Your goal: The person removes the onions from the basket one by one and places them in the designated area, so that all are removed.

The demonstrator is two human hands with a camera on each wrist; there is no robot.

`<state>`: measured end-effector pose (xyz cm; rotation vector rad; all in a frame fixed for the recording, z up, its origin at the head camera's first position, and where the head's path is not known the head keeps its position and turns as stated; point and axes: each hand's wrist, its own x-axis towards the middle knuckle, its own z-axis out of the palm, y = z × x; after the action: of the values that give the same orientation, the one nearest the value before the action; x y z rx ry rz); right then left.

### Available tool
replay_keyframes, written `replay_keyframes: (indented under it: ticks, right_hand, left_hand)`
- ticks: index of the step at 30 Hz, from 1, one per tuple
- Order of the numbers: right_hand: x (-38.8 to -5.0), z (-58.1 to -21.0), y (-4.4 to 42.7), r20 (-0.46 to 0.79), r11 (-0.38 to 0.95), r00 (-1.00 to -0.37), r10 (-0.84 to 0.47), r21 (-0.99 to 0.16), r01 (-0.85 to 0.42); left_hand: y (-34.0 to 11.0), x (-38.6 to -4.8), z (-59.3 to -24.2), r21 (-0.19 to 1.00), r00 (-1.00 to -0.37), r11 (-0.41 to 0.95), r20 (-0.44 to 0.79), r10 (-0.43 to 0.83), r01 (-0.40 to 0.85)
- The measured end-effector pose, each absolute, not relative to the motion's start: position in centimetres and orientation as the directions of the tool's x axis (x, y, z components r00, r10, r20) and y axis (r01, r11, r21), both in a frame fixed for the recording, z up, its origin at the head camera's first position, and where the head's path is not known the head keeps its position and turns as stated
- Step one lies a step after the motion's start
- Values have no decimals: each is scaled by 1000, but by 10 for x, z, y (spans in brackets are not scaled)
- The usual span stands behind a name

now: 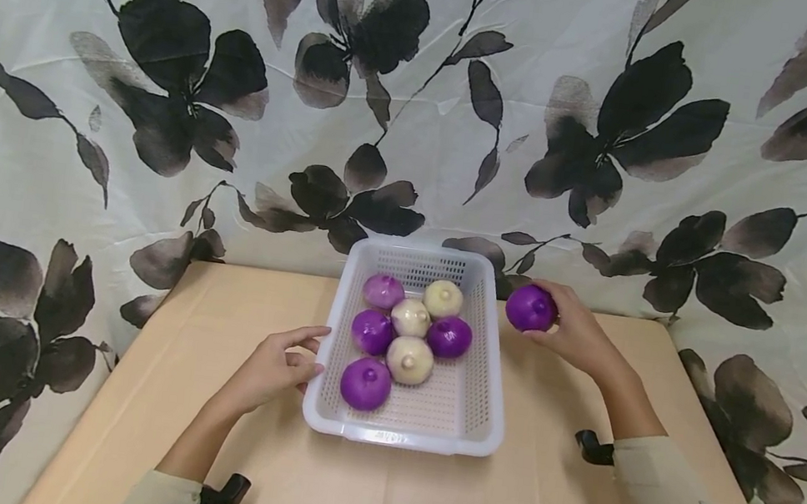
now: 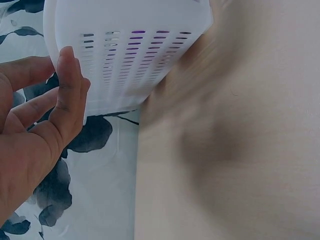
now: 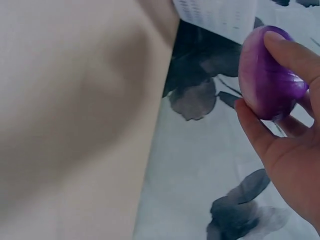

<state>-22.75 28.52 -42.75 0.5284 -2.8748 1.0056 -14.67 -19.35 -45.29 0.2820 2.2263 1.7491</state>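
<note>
A glossy, round purple onion (image 1: 527, 308) is held by the right hand (image 1: 578, 332), clasped between thumb and fingers; its purple face is left exposed towards the basket, beyond the fingertips. It is held just to the right of a white, rectangular, perforated plastic basket (image 1: 437, 412), near its far right corner, outside the rim. The basket's left rim is touched by the bent fingers of the left hand (image 1: 271, 369); whether the rim is pinched cannot be told. Inside, four purple onions (image 1: 365, 383) and three creamy-white onions (image 1: 409, 359) are gathered mostly towards the left and far parts. The basket is supported by a pale tan tabletop (image 1: 374, 492), backed by a white cloth printed with dark flowers (image 1: 457, 183).
</note>
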Motion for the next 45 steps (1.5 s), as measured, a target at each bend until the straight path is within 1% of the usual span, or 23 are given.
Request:
replay_keyframes:
  ticks: [6, 11, 17, 22, 27, 32, 37, 45]
  right_hand:
    - [-240, -441, 289, 197, 740, -949, -246, -593, -315]
    - [-250, -453, 291, 182, 753, -961, -209, -597, -277]
    - [-265, -471, 290, 124, 730, -977, -172, -650, -211]
    - [-274, -484, 288, 58, 700, -991, -120, -703, -126]
    - [-280, -496, 286, 2, 707, -997, -82, -705, -59]
    - [-282, -504, 282, -17, 729, -998, -63, -683, -34]
    - [-283, -514, 280, -10, 738, -999, -51, -674, -31]
    - [-282, -520, 277, 1, 716, -999, -52, -697, -38]
  left_hand:
    - [-193, -148, -453, 971, -935, 237, -107, 338, -25]
    - [-193, -148, -453, 972, -932, 233, -110, 345, -29]
    - [-194, -147, -454, 969, -934, 245, -103, 341, -18]
    - [-195, -147, -455, 967, -936, 256, -98, 337, -9]
    - [-195, -148, -455, 969, -936, 249, -98, 337, -12]
    - [-194, -149, -454, 970, -935, 241, -102, 339, -19]
    - [-194, -150, -454, 969, -934, 246, -105, 342, -19]
    - [-193, -148, -453, 971, -932, 236, -107, 347, -24]
